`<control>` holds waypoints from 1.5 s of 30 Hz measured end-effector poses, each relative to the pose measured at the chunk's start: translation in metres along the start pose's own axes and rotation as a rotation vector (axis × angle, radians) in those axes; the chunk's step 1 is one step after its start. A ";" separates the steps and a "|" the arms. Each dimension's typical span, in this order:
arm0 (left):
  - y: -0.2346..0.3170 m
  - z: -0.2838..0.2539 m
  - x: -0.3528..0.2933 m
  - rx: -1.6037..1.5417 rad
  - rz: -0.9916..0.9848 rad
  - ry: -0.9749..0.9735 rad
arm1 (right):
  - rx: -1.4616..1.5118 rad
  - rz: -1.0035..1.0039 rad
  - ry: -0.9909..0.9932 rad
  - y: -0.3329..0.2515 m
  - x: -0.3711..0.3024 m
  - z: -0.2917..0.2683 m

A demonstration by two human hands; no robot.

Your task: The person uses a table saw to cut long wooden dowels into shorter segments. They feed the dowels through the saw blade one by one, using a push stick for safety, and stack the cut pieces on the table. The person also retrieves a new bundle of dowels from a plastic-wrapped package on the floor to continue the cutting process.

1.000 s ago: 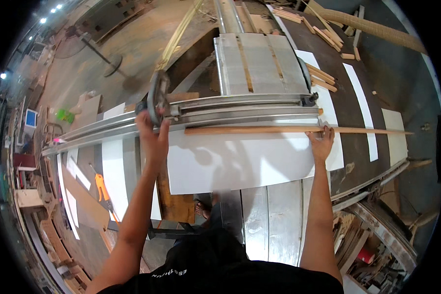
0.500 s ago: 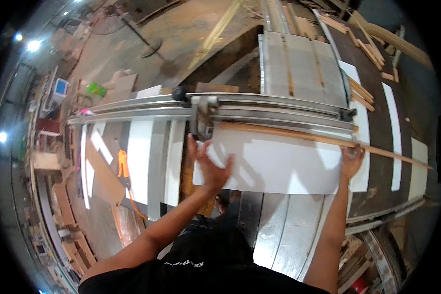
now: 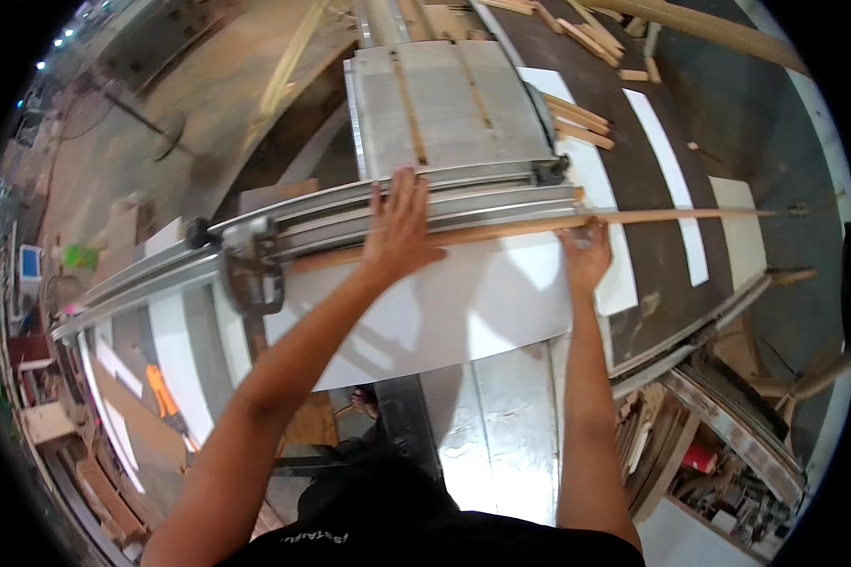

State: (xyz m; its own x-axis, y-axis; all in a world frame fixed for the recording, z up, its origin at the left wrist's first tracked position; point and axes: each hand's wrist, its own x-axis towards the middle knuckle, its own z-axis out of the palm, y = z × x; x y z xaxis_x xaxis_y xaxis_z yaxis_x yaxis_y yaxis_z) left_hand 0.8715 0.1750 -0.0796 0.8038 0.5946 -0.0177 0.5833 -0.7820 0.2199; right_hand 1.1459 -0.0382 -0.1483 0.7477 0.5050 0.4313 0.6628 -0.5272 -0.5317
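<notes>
A long, thin wooden strip (image 3: 501, 230) lies against the near side of a metal fence rail (image 3: 473, 203), its right end tapering out over the dark table. My left hand (image 3: 399, 236) rests flat across the strip and the rail, fingers stretched toward the far side. Near the rail's right end, my right hand (image 3: 586, 253) closes its thumb and fingers around the strip. Beneath both arms is a white panel (image 3: 482, 293) on the saw table. Left of my left hand, a metal flip stop (image 3: 251, 265) is mounted on the rail, near the strip's left end.
A grey sliding table (image 3: 444, 99) with two rusty slots lies beyond the rail. Short wooden pieces (image 3: 577, 118) and white strips (image 3: 667, 180) lie on the dark table (image 3: 633, 331) at right. An orange-handled tool (image 3: 161, 389) is at left.
My left hand has left the flip stop and moved right onto the strip and rail. My right hand still holds the strip. The whole view has shifted and tilted.
</notes>
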 end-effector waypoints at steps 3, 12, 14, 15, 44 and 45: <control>0.004 0.010 0.006 -0.020 0.076 0.116 | -0.173 0.087 0.082 0.013 -0.005 0.000; 0.002 0.036 -0.006 -0.055 0.160 0.375 | -0.292 -0.216 -0.048 0.082 0.043 -0.034; 0.005 0.036 -0.005 -0.054 0.171 0.378 | -0.347 -0.234 -0.183 0.115 0.071 -0.051; 0.006 0.036 -0.004 -0.055 0.173 0.369 | -0.379 -0.247 -0.225 0.124 0.083 -0.056; 0.003 0.035 -0.003 -0.072 0.157 0.313 | -0.235 -0.153 -0.437 0.143 0.112 -0.038; 0.002 0.035 -0.003 -0.054 0.168 0.314 | -0.273 -0.183 -0.413 0.145 0.110 -0.037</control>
State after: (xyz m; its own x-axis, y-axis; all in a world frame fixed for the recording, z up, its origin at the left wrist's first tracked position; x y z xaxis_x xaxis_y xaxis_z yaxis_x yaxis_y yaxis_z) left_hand 0.8742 0.1650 -0.1130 0.8079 0.4935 0.3219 0.4321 -0.8677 0.2459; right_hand 1.3257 -0.0841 -0.1510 0.5765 0.8039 0.1464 0.8089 -0.5361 -0.2415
